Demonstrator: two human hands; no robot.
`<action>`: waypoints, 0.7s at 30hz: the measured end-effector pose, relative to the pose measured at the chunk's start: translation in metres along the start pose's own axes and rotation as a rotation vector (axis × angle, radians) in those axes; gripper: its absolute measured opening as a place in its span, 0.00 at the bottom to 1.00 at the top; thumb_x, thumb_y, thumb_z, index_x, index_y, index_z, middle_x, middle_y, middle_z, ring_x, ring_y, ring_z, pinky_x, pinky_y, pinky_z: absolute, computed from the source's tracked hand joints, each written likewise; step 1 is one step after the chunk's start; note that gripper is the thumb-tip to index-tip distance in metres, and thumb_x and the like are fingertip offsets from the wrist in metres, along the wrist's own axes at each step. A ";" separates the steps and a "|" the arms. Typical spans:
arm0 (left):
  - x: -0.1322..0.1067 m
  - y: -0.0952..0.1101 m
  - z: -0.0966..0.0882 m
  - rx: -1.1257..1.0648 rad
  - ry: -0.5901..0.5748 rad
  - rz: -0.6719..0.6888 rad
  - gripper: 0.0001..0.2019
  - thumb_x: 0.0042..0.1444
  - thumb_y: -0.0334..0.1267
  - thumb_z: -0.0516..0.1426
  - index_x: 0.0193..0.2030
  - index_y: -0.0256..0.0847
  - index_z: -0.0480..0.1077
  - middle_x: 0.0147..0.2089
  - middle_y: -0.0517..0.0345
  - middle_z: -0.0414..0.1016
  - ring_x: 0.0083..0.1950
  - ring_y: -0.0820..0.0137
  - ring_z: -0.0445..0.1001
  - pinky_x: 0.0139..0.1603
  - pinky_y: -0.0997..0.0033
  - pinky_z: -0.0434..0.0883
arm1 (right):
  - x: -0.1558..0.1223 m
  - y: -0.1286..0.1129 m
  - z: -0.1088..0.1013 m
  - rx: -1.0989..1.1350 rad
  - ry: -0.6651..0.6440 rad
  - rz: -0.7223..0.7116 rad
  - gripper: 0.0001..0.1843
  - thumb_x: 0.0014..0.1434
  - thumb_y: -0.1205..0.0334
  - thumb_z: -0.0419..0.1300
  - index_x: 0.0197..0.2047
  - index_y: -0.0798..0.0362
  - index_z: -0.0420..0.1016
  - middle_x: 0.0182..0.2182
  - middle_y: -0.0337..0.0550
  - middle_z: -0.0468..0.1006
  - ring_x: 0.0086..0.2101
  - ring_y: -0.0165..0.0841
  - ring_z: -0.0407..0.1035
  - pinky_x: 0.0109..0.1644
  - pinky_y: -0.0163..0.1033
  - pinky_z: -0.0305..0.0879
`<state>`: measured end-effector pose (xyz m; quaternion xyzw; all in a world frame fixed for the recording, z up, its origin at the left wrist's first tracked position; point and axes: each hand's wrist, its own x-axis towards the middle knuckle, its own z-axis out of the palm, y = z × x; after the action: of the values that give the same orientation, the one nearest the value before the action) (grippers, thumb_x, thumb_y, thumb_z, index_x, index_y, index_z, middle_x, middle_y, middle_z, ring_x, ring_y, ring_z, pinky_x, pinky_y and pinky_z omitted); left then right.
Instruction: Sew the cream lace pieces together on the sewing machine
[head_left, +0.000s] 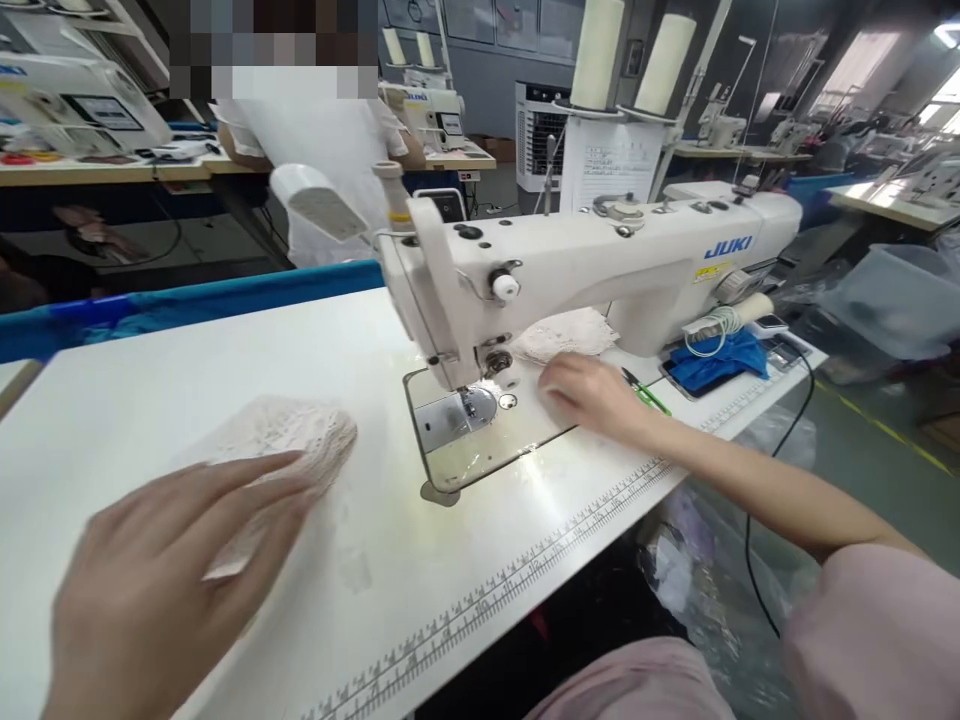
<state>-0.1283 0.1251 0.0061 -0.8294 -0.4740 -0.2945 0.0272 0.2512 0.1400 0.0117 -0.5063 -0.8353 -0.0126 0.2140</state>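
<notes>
My left hand (180, 560) lies palm down over a stack of white lace pieces (300, 425), left of the sewing machine (547, 270). Its fingers are stretched and apart, touching the lace. On the machine bed, my right hand (592, 395) rests with fingers bent and close together, right of the needle plate (454, 415). Its fingertips are blurred, and whatever they may hold is hidden. Just behind that hand, a second pile of white lace (566, 335) sits under the machine arm. The presser foot (471, 400) stands over the plate with no lace visible beneath it.
Green-handled thread snips (646, 392) lie beside my right wrist. Further right are a blue cloth (720, 358), a phone (694, 385) and a thread cone (750, 308). A printed ruler (525, 570) follows the table's front edge. A person in white (311, 140) is behind the machine.
</notes>
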 end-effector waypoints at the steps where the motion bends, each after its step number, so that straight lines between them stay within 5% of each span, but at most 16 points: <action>1: 0.011 0.016 0.005 0.037 0.094 0.037 0.09 0.60 0.46 0.51 0.42 0.53 0.71 0.49 0.56 0.78 0.57 0.45 0.72 0.52 0.36 0.67 | 0.003 0.012 -0.002 -0.035 0.029 0.047 0.13 0.59 0.73 0.51 0.44 0.55 0.73 0.44 0.50 0.76 0.44 0.38 0.70 0.40 0.41 0.67; 5: 0.049 0.067 0.031 0.011 0.054 0.375 0.05 0.61 0.40 0.54 0.41 0.49 0.71 0.43 0.57 0.80 0.42 0.58 0.79 0.45 0.51 0.72 | 0.022 0.035 0.003 -0.130 0.070 0.097 0.14 0.60 0.68 0.54 0.50 0.57 0.71 0.51 0.55 0.72 0.48 0.44 0.66 0.46 0.45 0.63; 8: 0.060 0.085 0.052 -0.007 0.032 0.455 0.05 0.62 0.35 0.55 0.43 0.45 0.70 0.44 0.56 0.80 0.44 0.61 0.78 0.46 0.56 0.71 | 0.034 0.033 0.013 -0.170 0.048 0.069 0.15 0.61 0.70 0.52 0.50 0.58 0.70 0.51 0.55 0.72 0.48 0.43 0.65 0.53 0.48 0.58; 21: 0.050 0.078 0.064 -0.044 0.071 0.362 0.05 0.62 0.35 0.55 0.42 0.44 0.72 0.43 0.57 0.80 0.42 0.64 0.78 0.51 0.56 0.67 | 0.042 0.039 0.015 -0.092 0.039 0.134 0.12 0.62 0.74 0.48 0.35 0.56 0.72 0.35 0.48 0.74 0.36 0.35 0.65 0.50 0.42 0.55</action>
<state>-0.0168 0.1414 -0.0030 -0.8908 -0.3090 -0.3240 0.0783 0.2632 0.1978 0.0059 -0.5700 -0.7938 -0.0464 0.2070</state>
